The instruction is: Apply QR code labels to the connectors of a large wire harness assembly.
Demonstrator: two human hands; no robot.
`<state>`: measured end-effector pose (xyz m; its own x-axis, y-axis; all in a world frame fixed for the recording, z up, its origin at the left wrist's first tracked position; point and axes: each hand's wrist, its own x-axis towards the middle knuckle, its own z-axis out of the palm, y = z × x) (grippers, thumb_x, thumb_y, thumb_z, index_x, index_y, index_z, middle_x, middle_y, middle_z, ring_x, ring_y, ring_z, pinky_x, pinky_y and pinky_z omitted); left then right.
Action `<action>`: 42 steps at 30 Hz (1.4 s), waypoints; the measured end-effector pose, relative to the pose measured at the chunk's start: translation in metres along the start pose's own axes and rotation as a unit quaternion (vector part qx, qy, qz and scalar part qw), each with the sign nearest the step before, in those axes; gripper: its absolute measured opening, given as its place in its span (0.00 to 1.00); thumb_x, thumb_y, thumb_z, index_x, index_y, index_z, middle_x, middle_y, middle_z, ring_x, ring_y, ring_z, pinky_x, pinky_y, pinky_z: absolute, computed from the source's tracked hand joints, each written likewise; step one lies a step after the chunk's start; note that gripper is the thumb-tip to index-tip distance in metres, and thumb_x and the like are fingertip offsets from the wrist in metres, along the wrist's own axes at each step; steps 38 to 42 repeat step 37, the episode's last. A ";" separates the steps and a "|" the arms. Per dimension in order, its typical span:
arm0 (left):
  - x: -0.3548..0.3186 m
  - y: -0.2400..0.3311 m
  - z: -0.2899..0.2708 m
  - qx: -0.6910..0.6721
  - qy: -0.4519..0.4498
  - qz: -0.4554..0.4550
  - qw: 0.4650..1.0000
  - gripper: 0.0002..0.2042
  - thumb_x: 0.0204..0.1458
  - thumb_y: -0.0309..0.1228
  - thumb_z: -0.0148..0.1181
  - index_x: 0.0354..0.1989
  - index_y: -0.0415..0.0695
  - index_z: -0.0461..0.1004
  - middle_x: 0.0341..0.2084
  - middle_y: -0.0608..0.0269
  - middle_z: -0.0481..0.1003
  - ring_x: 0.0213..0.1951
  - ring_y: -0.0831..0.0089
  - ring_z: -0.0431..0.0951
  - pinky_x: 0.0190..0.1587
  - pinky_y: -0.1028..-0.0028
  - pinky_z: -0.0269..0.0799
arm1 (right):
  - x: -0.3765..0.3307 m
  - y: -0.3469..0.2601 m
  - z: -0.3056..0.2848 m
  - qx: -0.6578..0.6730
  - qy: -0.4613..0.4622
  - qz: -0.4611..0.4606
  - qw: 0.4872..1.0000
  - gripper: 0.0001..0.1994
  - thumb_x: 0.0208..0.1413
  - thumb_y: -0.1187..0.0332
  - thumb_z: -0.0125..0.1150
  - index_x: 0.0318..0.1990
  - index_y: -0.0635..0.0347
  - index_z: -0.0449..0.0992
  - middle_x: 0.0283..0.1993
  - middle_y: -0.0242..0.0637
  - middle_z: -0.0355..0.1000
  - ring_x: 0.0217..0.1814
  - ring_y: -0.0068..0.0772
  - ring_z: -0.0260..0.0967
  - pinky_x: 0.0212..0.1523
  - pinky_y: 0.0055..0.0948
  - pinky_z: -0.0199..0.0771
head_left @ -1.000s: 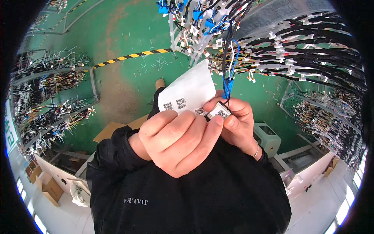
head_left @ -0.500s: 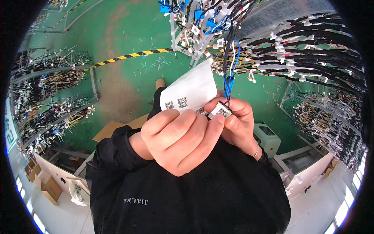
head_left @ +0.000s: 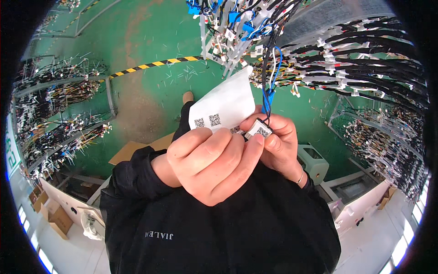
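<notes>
My left hand (head_left: 209,164) is closed, with a white sheet of code labels (head_left: 226,101) rising from behind its fingers. That sheet carries small square black codes along its lower part. Between the thumb and fingers of my right hand (head_left: 284,148) is a small dark wire connector (head_left: 270,133). A white code label (head_left: 259,129) lies on the connector's face, and a left fingertip touches its lower edge. Black wires run up from the connector past a blue connector (head_left: 268,99), which hangs just above my right fingers on blue and white wires.
Dense wire harnesses (head_left: 242,32) hang straight ahead, and black taped bundles (head_left: 360,59) stretch to the right. More harness racks (head_left: 64,91) stand at left. A yellow-black floor stripe (head_left: 155,64) crosses the green floor. Near my right elbow is a pale green machine (head_left: 313,162).
Both hands, the sheet and the connector have shifted very slightly to the right. The grips look the same.
</notes>
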<state>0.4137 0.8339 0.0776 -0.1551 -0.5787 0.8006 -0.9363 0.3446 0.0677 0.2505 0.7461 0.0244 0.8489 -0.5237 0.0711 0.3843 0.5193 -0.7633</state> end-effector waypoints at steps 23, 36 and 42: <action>-0.002 -0.010 -0.005 -0.177 -0.107 -0.112 0.972 0.22 0.35 0.28 0.64 0.44 0.39 0.79 0.36 0.64 0.74 0.36 0.65 0.70 0.40 0.69 0.67 | 0.010 -0.002 0.010 0.133 0.080 0.005 0.988 0.15 0.59 0.67 0.60 0.49 0.68 0.74 0.51 0.44 0.73 0.53 0.35 0.70 0.58 0.37 0.68; -0.001 -0.017 0.007 -0.146 -0.059 -0.160 0.974 0.20 0.38 0.26 0.68 0.44 0.51 0.81 0.36 0.66 0.70 0.41 0.63 0.71 0.45 0.67 0.70 | 0.025 -0.003 0.012 0.108 0.074 0.029 0.991 0.17 0.62 0.64 0.56 0.51 0.68 0.73 0.51 0.40 0.73 0.55 0.35 0.69 0.61 0.39 0.64; 0.003 -0.019 0.007 -0.153 -0.070 -0.173 0.971 0.20 0.39 0.26 0.67 0.45 0.51 0.80 0.36 0.66 0.70 0.42 0.62 0.70 0.48 0.64 0.70 | 0.027 0.000 0.010 0.099 0.073 0.025 0.992 0.17 0.62 0.63 0.56 0.52 0.68 0.73 0.52 0.40 0.72 0.55 0.35 0.69 0.61 0.40 0.64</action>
